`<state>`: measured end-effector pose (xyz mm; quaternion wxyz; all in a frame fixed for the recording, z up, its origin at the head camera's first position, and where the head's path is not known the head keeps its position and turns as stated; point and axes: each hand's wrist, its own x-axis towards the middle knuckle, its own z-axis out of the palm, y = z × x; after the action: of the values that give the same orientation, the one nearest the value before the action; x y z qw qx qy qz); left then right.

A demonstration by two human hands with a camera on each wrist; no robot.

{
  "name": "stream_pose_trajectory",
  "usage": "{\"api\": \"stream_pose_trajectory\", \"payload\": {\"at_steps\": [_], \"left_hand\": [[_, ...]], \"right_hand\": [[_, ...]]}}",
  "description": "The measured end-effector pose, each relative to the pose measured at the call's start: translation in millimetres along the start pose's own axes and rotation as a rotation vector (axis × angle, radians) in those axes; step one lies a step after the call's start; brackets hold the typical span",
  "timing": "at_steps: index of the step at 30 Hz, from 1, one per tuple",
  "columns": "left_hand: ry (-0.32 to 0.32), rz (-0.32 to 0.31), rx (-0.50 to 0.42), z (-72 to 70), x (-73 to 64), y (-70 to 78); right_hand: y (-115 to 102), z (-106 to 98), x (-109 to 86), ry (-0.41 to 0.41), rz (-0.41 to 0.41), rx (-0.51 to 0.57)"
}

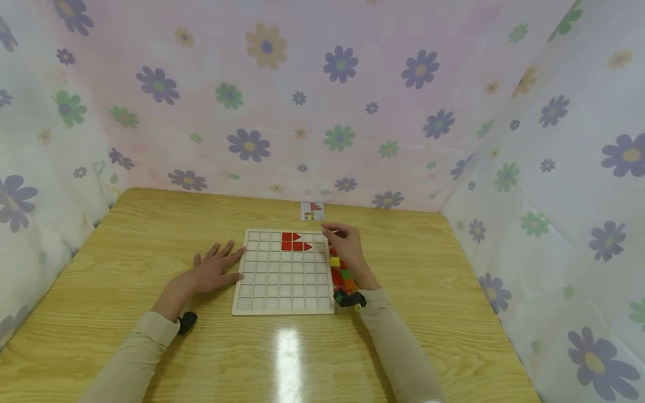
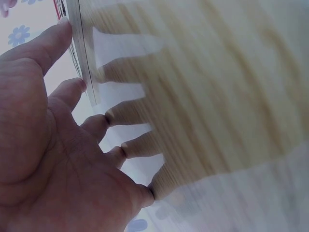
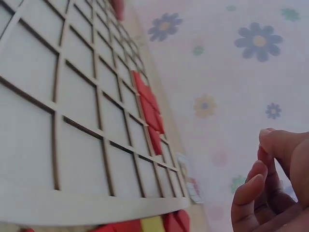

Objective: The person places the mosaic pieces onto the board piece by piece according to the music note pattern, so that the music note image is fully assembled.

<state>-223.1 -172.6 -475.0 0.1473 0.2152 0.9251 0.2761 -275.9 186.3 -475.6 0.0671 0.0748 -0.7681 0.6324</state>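
Observation:
A pale wooden grid board (image 1: 272, 280) lies on the table. In its top rows sit several red pieces (image 1: 292, 246): squares, with a pointed piece at the right end of each row. My left hand (image 1: 214, 271) rests on the table with fingers spread, thumb and index fingertip touching the board's left edge. My right hand (image 1: 347, 246) hovers by the board's top right corner. Its fingers are loosely bent, the thumb close to the index finger (image 3: 263, 154), and no piece shows between them. Under and beside that hand is a pile of coloured pieces (image 1: 346, 274).
A small printed card (image 1: 312, 211) with a coloured grid pattern lies behind the board. Flowered cloth (image 1: 302, 112) walls the wood-grain table (image 1: 191, 358) at the back and sides. A black wrist strap (image 1: 349, 298) on the right arm hangs over part of the pile.

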Motion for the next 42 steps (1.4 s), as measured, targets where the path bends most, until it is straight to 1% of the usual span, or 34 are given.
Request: {"api": "stream_pose_trajectory", "payload": {"at_steps": [3, 6, 8, 9, 12, 15, 16, 19, 21, 23, 25, 28, 31, 33, 39, 42], "left_hand": [[-0.001, 0.003, 0.0, 0.4, 0.3, -0.1], [-0.001, 0.007, 0.001, 1.1, 0.6, -1.1], [0.0, 0.01, 0.002, 1.2, 0.5, -1.2], [0.001, 0.011, 0.002, 1.2, 0.4, -1.1], [0.002, 0.014, 0.006, 1.2, 0.3, -0.9], [0.005, 0.014, 0.016, 1.4, 0.3, -0.6], [0.006, 0.014, 0.02, 1.6, 0.4, -0.7], [0.008, 0.013, 0.028, 2.0, 0.3, -0.8], [0.008, 0.015, 0.027, 2.0, 0.2, -0.4], [0.006, 0.014, 0.025, 1.8, 0.4, 0.2], [0.003, 0.014, 0.023, 1.5, 0.2, 0.7], [-0.002, 0.011, 0.018, 0.5, -0.1, -0.2], [-0.003, 0.007, 0.017, -0.8, -0.4, -1.5], [0.0, 0.006, 0.022, -1.1, -0.2, -1.8], [-0.002, 0.007, 0.014, 0.9, 1.6, -0.6], [-0.002, 0.0, 0.017, 1.3, 1.2, -0.5]], "right_hand": [[-2, -10, 0.4, 0.054, -0.018, 0.048], [-8, -20, -1.2, 0.088, -0.039, 0.055], [-14, -26, -5.0, 0.115, -0.04, 0.04], [-12, -30, -5.2, 0.131, -0.043, 0.024], [-14, -38, -9.7, 0.155, -0.032, -0.021], [-3, -46, -9.6, 0.151, -0.028, -0.084], [-3, -48, -10.3, 0.141, -0.028, -0.101], [12, -53, -8.5, 0.132, -0.031, -0.152], [22, -56, -6.9, 0.127, -0.022, -0.18], [26, -58, -8.0, 0.112, 0.004, -0.202], [28, -60, -10.1, 0.076, 0.042, -0.224], [28, -63, -13.6, -0.012, 0.104, -0.248], [26, -65, -15.4, -0.11, 0.124, -0.279], [25, -67, -16.1, -0.163, 0.111, -0.308], [30, -76, -16.0, -0.315, 0.011, -0.391], [30, -79, -16.5, -0.385, -0.005, -0.406]]}}
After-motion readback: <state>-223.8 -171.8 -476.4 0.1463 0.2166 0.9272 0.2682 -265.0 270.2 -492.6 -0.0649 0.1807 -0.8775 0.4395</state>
